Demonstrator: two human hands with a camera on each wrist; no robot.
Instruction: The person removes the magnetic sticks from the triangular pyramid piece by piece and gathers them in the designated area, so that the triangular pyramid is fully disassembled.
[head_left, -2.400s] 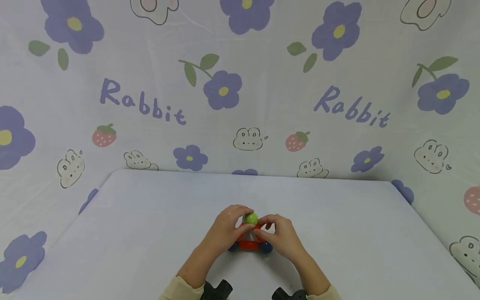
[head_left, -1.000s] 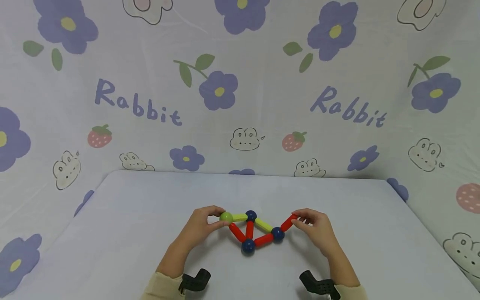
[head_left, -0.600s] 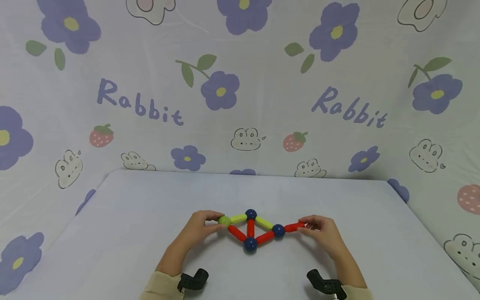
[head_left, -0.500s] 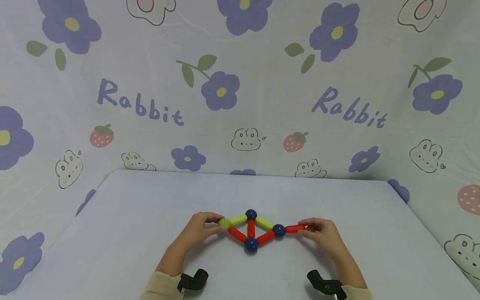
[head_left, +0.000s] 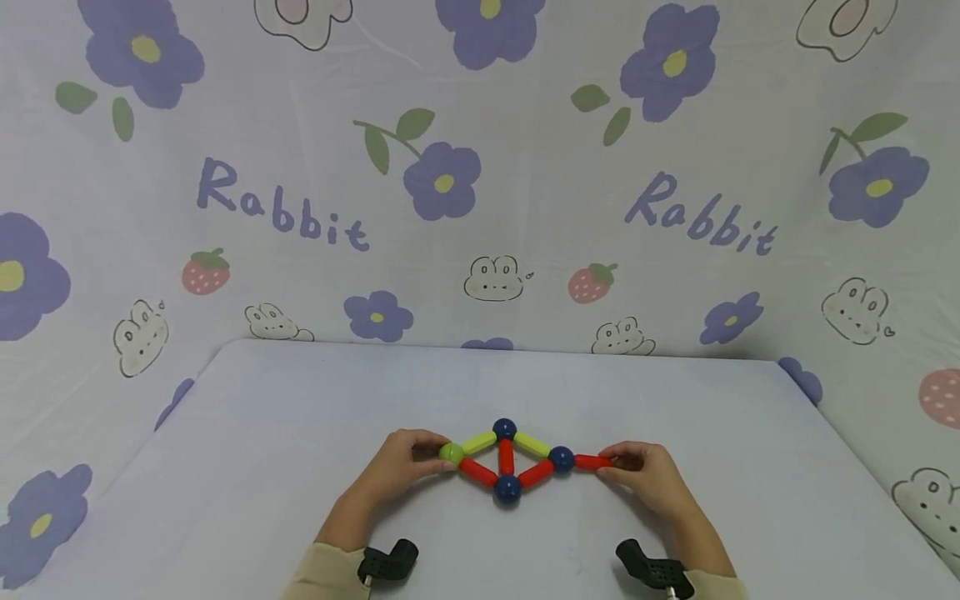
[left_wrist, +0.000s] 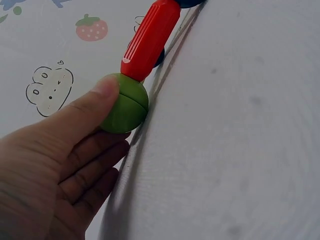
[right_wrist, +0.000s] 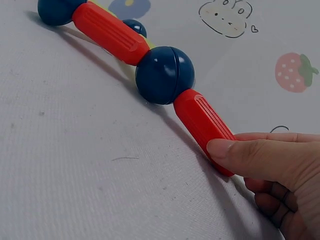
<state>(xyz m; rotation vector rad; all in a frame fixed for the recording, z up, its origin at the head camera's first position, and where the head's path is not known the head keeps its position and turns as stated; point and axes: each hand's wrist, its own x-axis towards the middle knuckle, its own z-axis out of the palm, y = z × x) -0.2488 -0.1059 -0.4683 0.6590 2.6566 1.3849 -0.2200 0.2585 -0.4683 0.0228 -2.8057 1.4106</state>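
A flat figure of magnetic rods and balls lies on the white table. Two red rods and two yellow-green rods make a diamond, with a red rod across its middle. Dark blue balls sit at three corners. At the left corner, my left hand pinches a green ball between thumb and fingers. My right hand pinches the outer end of a red rod, which sticks out rightward from the right-hand blue ball.
Behind the table hangs a white cloth printed with flowers, rabbits and strawberries. A black wrist mount is strapped to my left wrist, another black mount to my right.
My hands have moved apart from close together. The figure, earlier bunched up between them, is spread out flat. The right-hand red rod has swung down from slanting upward to nearly level.
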